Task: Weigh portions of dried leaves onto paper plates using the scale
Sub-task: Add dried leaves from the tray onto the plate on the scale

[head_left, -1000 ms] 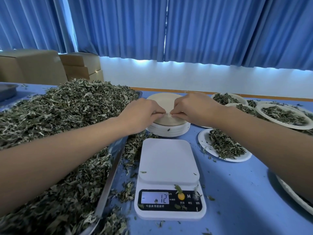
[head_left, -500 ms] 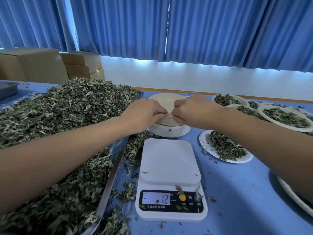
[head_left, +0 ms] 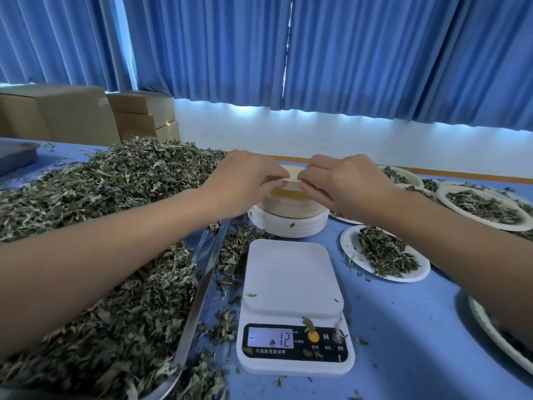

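Change: since half a second ago, the near edge of the top paper plate (head_left: 290,178) has been raised off the stack of round off-white paper plates (head_left: 288,223), so that a yellowish gap is seen beneath it. Both hands have been lifted slightly with it.
Far left: a shallow grey tray (head_left: 17,155) is cut off by the frame, and brown cardboard boxes (head_left: 66,114) are stacked behind it.
Leaf supply: a large heap of dried green leaves (head_left: 86,203) is piled in a shiny metal tray (head_left: 203,269). Loose bits are spilled past its rim onto the blue table (head_left: 403,327).
Left hand: the left hand (head_left: 245,183) is curled, and the raised plate edge is pinched by its fingertips.
Stack position: the stack is placed just behind the scale, between the heap and the filled plates.
Scale: a white digital kitchen scale (head_left: 291,287) is set in the middle foreground. Only a few leaf flakes are carried on its platform, and 12 is shown on the lit display (head_left: 271,338).
Right hand: the right hand (head_left: 346,183) is curled, and the same edge is pinched just beside the left fingertips.
Filled plates: a white paper plate with a leaf portion (head_left: 350,255) is laid right of the scale. More leaf-filled plates (head_left: 444,197) are grouped behind it.
Right edge: another white plate rim (head_left: 487,327) is mostly hidden by the right forearm.
Backdrop: blue pleated curtains (head_left: 375,53) are hung across the wall.
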Tool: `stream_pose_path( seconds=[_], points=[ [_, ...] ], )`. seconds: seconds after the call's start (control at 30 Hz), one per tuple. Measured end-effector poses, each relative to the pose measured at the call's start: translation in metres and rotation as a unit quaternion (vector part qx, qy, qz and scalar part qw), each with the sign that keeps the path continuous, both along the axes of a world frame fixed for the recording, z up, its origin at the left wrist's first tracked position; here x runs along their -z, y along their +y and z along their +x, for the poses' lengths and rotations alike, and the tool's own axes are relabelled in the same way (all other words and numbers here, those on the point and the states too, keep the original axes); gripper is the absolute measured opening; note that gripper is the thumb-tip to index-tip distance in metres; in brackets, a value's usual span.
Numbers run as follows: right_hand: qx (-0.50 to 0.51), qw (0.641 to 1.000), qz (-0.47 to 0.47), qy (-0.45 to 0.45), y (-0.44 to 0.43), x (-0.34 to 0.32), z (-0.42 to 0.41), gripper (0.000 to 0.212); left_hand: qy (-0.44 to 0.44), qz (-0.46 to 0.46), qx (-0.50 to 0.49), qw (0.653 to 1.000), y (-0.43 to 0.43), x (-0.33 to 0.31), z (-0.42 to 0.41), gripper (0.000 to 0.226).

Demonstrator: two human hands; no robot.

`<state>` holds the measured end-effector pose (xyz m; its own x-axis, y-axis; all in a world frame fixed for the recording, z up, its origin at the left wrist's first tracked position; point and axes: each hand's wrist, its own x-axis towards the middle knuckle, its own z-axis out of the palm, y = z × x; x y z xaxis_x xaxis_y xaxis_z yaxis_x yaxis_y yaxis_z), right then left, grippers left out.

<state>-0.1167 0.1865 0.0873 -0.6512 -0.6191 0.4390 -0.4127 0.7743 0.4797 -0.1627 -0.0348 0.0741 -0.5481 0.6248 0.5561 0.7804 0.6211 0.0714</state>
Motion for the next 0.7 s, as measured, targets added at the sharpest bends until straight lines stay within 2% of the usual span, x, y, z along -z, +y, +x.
stream_pose_path(
  seconds=[0.17, 0.23, 0.33, 0.43, 0.5, 0.6, 0.63, 0.7],
  points=[
    [-0.111, 0.992, -0.057, 0.01, 0.002, 0.024, 0.049, 0.039, -0.044, -0.038, 0.06, 0.997, -0.017, 0.01, 0.042, 0.019],
    [-0.139, 0.988, -0.067, 0.015, 0.0, 0.047, 0.073, 0.026, -0.026, -0.087, 0.104, 0.99, -0.025, 0.02, 0.062, 0.021],
    [-0.17, 0.983, -0.075, 0.0, -0.003, 0.076, 0.1, 0.022, 0.0, -0.146, 0.146, 0.978, -0.033, 0.036, 0.084, 0.023],
    [-0.169, 0.98, -0.104, 0.006, -0.003, 0.091, 0.114, 0.026, -0.086, -0.143, 0.144, 0.975, -0.038, 0.046, 0.099, 0.032],
    [-0.137, 0.975, -0.173, 0.021, -0.002, 0.099, 0.121, 0.03, -0.138, -0.068, 0.116, 0.981, -0.047, 0.049, 0.105, 0.042],
    [-0.079, 0.936, -0.343, 0.023, 0.011, 0.109, 0.128, 0.039, -0.114, 0.058, -0.014, 0.992, -0.068, 0.055, 0.106, 0.042],
    [-0.054, 0.92, -0.388, 0.013, 0.016, 0.112, 0.129, 0.041, -0.097, 0.063, -0.075, 0.99, -0.075, 0.057, 0.107, 0.041],
    [-0.011, 0.891, -0.454, -0.01, 0.026, 0.115, 0.127, 0.045, -0.104, 0.012, -0.186, 0.977, -0.089, 0.067, 0.107, 0.035]
  ],
)
